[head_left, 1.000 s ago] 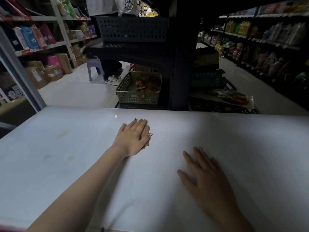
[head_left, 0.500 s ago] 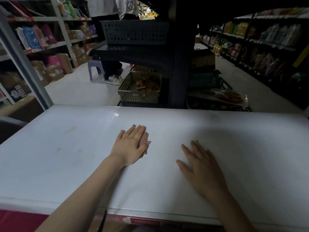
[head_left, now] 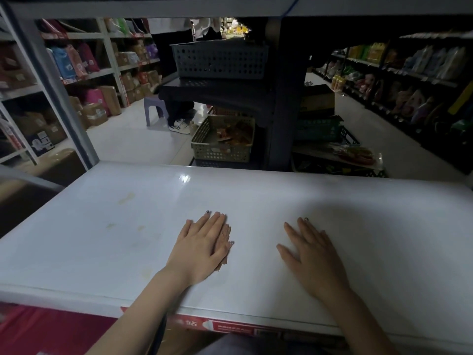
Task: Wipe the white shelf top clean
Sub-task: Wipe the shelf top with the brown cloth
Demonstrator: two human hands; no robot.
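Observation:
The white shelf top (head_left: 358, 226) fills the lower half of the view. My left hand (head_left: 199, 248) lies flat on it near the middle, fingers straight, pressing a small brownish cloth (head_left: 225, 234) whose edge shows by the fingers. My right hand (head_left: 311, 257) rests flat on the bare surface to the right, fingers spread, holding nothing. Faint yellowish stains (head_left: 126, 198) mark the shelf to the left of my left hand.
A grey upright post (head_left: 53, 93) stands at the shelf's far left corner, and another shelf board (head_left: 230, 6) hangs overhead. Beyond the far edge are a tan basket (head_left: 222, 142), a dark basket rack (head_left: 220, 62), stocked store shelves and a person's legs (head_left: 179, 116).
Both hands have slid back toward the shelf's near edge, the left one dragging the cloth with it. The view has tilted, showing the front edge and the board overhead.

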